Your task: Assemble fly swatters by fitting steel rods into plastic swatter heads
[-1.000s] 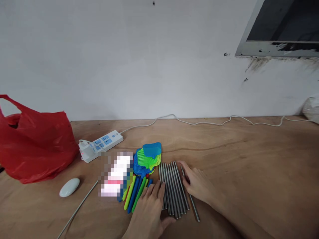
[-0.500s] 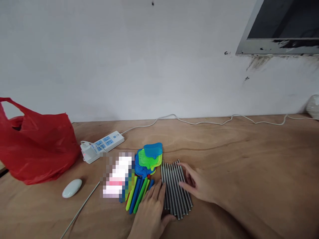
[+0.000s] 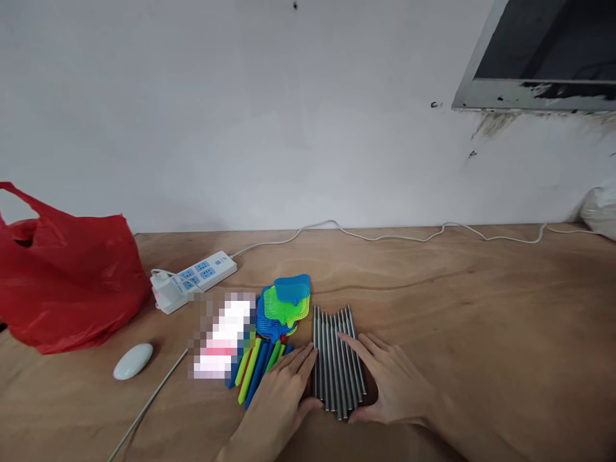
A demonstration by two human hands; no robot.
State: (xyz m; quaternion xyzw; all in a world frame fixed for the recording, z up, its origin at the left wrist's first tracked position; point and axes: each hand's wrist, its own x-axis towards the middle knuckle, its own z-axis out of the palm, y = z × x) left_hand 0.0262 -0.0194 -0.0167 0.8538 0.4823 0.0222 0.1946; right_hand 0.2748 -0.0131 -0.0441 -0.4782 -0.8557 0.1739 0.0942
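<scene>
Several thin silvery metal rods (image 3: 337, 366) lie side by side on the wooden table, their ends uneven. My left hand (image 3: 283, 388) rests along their left side, fingers stretched out and thumb by the near ends. On the right, my right hand (image 3: 392, 382) is spread, its index finger lying over the rods' upper part and its thumb near their lower ends. Left of the rods are flat mesh fly swatter heads (image 3: 287, 305) in blue and green, stacked together. Colourful swatter handles (image 3: 250, 371) lie below them, partly covered by my left hand.
A white power strip (image 3: 212, 269) with a plug in it lies at the back left, its cord (image 3: 370, 237) running along the wall. A red plastic bag (image 3: 72, 282), a white computer mouse (image 3: 133, 361) and a grey cable (image 3: 149, 404) are on the left. A blurred patch covers something beside the handles.
My right hand has moved down and opened out along the rods' right side. The rods sit closer together at the near end. My left hand has shifted slightly left.
</scene>
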